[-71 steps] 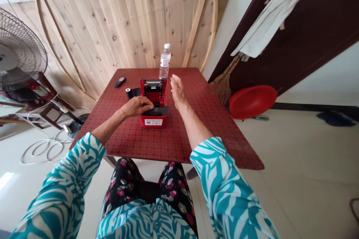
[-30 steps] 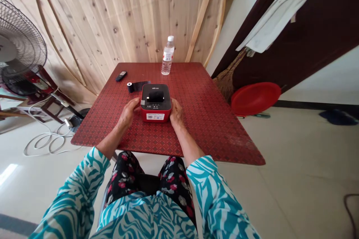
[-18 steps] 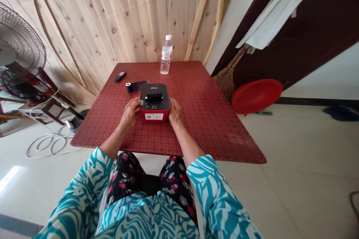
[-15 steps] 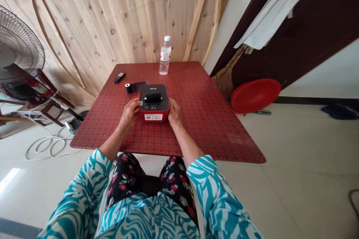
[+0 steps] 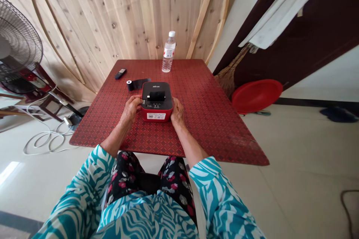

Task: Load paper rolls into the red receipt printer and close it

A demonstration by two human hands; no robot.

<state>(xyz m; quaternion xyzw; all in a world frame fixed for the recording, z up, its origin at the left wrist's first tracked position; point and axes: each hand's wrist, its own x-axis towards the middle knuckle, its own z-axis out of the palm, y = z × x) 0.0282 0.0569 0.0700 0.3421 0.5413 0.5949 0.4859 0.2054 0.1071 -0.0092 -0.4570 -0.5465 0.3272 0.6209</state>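
A small red receipt printer [image 5: 156, 114] with a black lid sits near the middle of the table, a label strip on its front. Across its top shows a short black roll-like piece [image 5: 157, 96]. My left hand [image 5: 131, 109] grips the left side, its fingertips at a grey tab by the lid's edge. On the opposite side my right hand [image 5: 177, 112] is closed against the wall, the fingers partly hidden behind it. Beyond the printer to the left stands a black paper roll [image 5: 129, 86] with a white core, its loose end trailing right.
The table [image 5: 213, 130] has a patterned red top. A water bottle [image 5: 168, 52] stands at the far edge, and a dark remote-like device [image 5: 120, 73] lies at the far left. A fan [image 5: 19, 44] is on the left; a red basin [image 5: 256, 95] leans on the right.
The whole view has shifted slightly. Both hands remain on the printer's sides, with no clear movement of it on the table.
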